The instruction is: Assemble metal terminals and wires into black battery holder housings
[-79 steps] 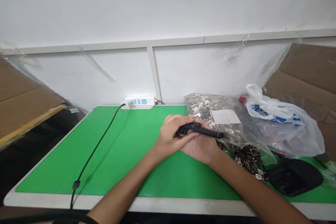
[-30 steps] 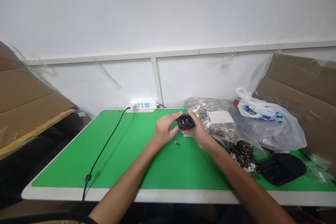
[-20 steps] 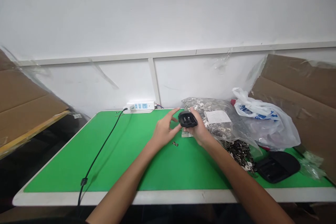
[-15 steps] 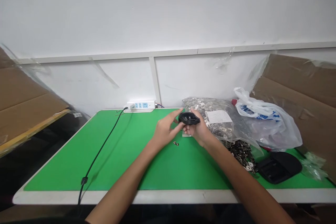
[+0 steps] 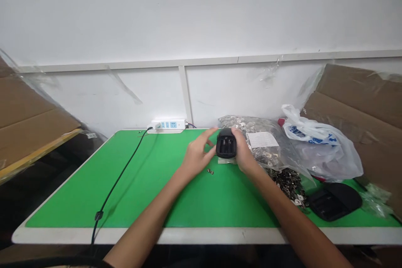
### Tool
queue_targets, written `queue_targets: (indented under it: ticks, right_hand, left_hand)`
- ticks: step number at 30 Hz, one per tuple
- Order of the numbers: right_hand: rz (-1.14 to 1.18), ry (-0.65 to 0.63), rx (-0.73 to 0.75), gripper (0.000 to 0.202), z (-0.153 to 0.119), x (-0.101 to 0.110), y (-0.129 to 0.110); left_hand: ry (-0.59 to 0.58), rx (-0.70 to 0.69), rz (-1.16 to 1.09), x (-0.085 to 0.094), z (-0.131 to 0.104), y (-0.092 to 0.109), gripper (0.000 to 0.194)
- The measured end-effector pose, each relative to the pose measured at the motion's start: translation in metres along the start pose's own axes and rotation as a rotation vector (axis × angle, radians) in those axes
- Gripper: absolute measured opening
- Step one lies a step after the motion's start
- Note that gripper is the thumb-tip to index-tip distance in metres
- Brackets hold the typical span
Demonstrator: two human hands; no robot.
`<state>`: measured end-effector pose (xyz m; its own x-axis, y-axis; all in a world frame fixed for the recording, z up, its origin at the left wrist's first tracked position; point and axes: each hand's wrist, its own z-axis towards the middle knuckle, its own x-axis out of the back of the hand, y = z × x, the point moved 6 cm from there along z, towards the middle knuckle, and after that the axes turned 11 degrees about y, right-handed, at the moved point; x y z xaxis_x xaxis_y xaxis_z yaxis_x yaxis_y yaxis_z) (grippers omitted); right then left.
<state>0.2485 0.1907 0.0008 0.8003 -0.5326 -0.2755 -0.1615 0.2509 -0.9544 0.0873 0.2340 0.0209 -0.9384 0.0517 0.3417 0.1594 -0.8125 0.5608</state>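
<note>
My right hand (image 5: 243, 150) is closed round a black plastic housing (image 5: 226, 134), gripping its right side. The housing is tipped so that its recess with slots, like a battery compartment, faces me. On its left side is my left hand (image 5: 199, 148), thumb and forefinger spread apart with the tips close to the edge; whether they touch it I cannot tell. A few small metal pieces (image 5: 210, 171) lie on the green mat just below the hands.
A clear bag of metal parts (image 5: 248, 127) lies behind my right hand, with loose metal clips (image 5: 287, 182) spilling out. Farther right are a white plastic bag (image 5: 326, 150) and another black housing (image 5: 334, 201). A power strip (image 5: 169, 125) with a black cable (image 5: 124, 171) is at the back.
The black housing has been turned in my right hand, from lying nearly edge-on to showing its slotted recess. My left hand stays almost in place.
</note>
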Motion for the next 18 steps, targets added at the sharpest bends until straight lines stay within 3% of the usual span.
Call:
queue_targets:
  ticks: [2, 4, 6, 7, 8, 10, 13, 15, 16, 18]
  right_hand:
    - [-0.16, 0.137, 0.248, 0.04, 0.006, 0.016, -0.018]
    - [-0.312, 0.215, 0.439, 0.039, 0.008, 0.025, -0.031]
    - [-0.409, 0.24, 0.563, 0.042, 0.009, 0.028, -0.035]
    - [-0.441, 0.229, 0.593, 0.044, 0.01, 0.027, -0.034]
    - [-0.466, 0.201, 0.599, 0.046, 0.011, 0.025, -0.032]
    - [-0.514, 0.143, 0.568, 0.056, 0.011, 0.02, -0.026]
    - [-0.633, 0.155, 0.564, 0.076, 0.002, 0.017, -0.031]
    - [-0.764, 0.112, 0.606, 0.076, -0.011, 0.013, -0.039]
    - [-0.844, 0.014, 0.604, 0.069, -0.018, 0.008, -0.04]
    - [-0.988, -0.315, 0.49, 0.047, -0.034, -0.004, -0.027]
  left_hand:
    - [-0.053, 0.357, -0.156, 0.0, 0.002, -0.014, 0.052]
    - [-0.335, 0.721, -0.408, -0.012, -0.007, -0.018, 0.061]
    - [-0.651, 0.924, -0.625, -0.022, -0.02, -0.006, 0.07]
    - [-0.706, 0.955, -0.696, -0.023, -0.023, -0.001, 0.068]
    - [-0.678, 0.959, -0.744, -0.023, -0.023, 0.001, 0.062]
    - [-0.495, 0.936, -0.793, -0.021, -0.017, -0.003, 0.051]
    - [-0.256, 0.922, -0.829, -0.016, -0.008, -0.019, 0.046]
    - [-0.092, 0.916, -0.848, -0.006, 0.0, -0.033, 0.045]
    - [-0.02, 0.912, -0.844, 0.0, 0.004, -0.04, 0.044]
    - [0.077, 0.899, -0.795, 0.012, 0.009, -0.054, 0.041]
